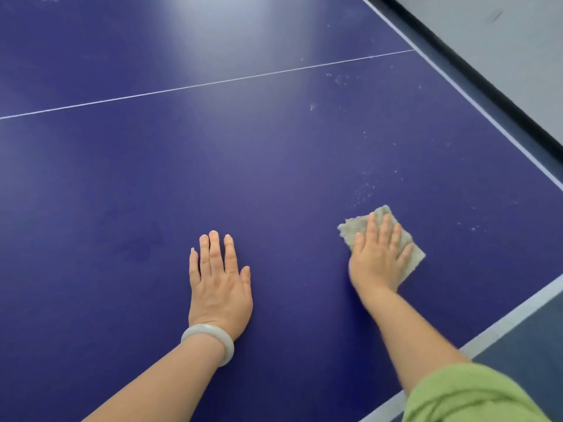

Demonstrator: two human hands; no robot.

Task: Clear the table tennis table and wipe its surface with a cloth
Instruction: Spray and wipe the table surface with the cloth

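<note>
The blue table tennis table (213, 166) fills most of the view, with a thin white centre line running across it. My right hand (377, 257) presses flat, fingers straight, on a folded grey-beige cloth (355, 228) near the table's right corner. My left hand (217, 281) rests flat on the bare blue surface to the left of the cloth, fingers spread, with a pale bangle on the wrist. White dusty specks (364, 190) mark the surface just beyond the cloth and further toward the right edge.
The table's white border line (487, 117) runs along the right edge, with a dark strip and grey floor (502, 35) beyond it. The near edge of the table shows at lower right, above dark floor (530, 339). A green sleeve (466, 394) covers my right upper arm.
</note>
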